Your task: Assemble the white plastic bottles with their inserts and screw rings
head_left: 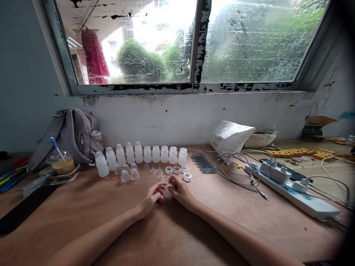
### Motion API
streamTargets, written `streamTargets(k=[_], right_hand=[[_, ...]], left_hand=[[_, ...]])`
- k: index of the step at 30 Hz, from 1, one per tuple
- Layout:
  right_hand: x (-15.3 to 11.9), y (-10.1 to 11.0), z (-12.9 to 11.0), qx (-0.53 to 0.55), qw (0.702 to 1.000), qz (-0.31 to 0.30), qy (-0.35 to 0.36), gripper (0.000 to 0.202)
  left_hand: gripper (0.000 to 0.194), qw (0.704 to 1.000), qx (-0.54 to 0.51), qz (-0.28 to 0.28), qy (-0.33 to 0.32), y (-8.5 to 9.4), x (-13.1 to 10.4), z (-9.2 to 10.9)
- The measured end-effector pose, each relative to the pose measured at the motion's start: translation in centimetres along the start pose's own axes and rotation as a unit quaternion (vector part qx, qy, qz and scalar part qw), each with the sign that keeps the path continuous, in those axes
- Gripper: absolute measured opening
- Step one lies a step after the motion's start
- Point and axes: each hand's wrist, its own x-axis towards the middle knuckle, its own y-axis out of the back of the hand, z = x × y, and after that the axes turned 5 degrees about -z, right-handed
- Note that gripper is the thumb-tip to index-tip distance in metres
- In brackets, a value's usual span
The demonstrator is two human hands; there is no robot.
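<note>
Between my hands is a white ring point(168, 190), held upright off the wooden table point(133, 229). My left hand point(152, 197) pinches its left side with curled fingers, and my right hand point(179, 190) grips it from the right and top. Just beyond lie several white rings point(187, 177) and several clear nipples point(159, 171). Clear domed caps point(125, 176) stand to the left of these. Behind them is a row of frosted bottles point(156, 154); those at the left end wear clear caps, while the right ones are open-topped.
At left are a grey backpack point(70, 136), an iced drink cup point(62, 164) and a black flat object point(26, 208). To the right lie a blurred-out phone point(204, 163), tangled cables point(238, 168), a white power strip point(294, 195) and a silvery bag point(231, 138).
</note>
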Motion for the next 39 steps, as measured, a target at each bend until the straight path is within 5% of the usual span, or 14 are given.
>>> streamTargets(k=[5, 13, 19, 31, 34, 36, 39], right_hand=[[0.0, -0.2, 0.5, -0.003, 1.000, 0.011, -0.009, 0.017], [-0.6, -0.2, -1.0, 0.013, 1.000, -0.013, -0.002, 0.010], [-0.7, 0.9, -2.6, 0.061, 0.997, -0.044, 0.024, 0.021], [-0.4, 0.4, -0.6, -0.006, 0.998, -0.031, 0.054, 0.013], [-0.4, 0.8, -0.6, -0.027, 0.998, -0.003, 0.053, 0.019], [-0.3, 1.0, -0.7, -0.039, 0.998, 0.019, 0.050, 0.025], [-0.2, 1.2, -0.6, -0.046, 0.997, 0.033, 0.045, 0.028]], left_hand=[[0.041, 0.999, 0.040, -0.004, -0.008, -0.1, 0.0, 0.0], [0.022, 0.984, 0.151, 0.086, -0.043, -0.6, -0.2, -1.0], [0.019, 0.977, 0.140, 0.151, -0.060, 1.5, 0.9, -0.9], [0.022, 0.984, 0.153, 0.058, -0.063, 2.6, 2.1, -0.8], [0.021, 0.952, 0.297, 0.047, -0.065, 4.0, 3.7, 0.9], [0.021, 0.897, 0.423, 0.110, -0.069, 5.6, 5.5, 2.4], [0.029, 0.852, 0.481, 0.194, -0.067, 8.5, 8.5, 4.2]])
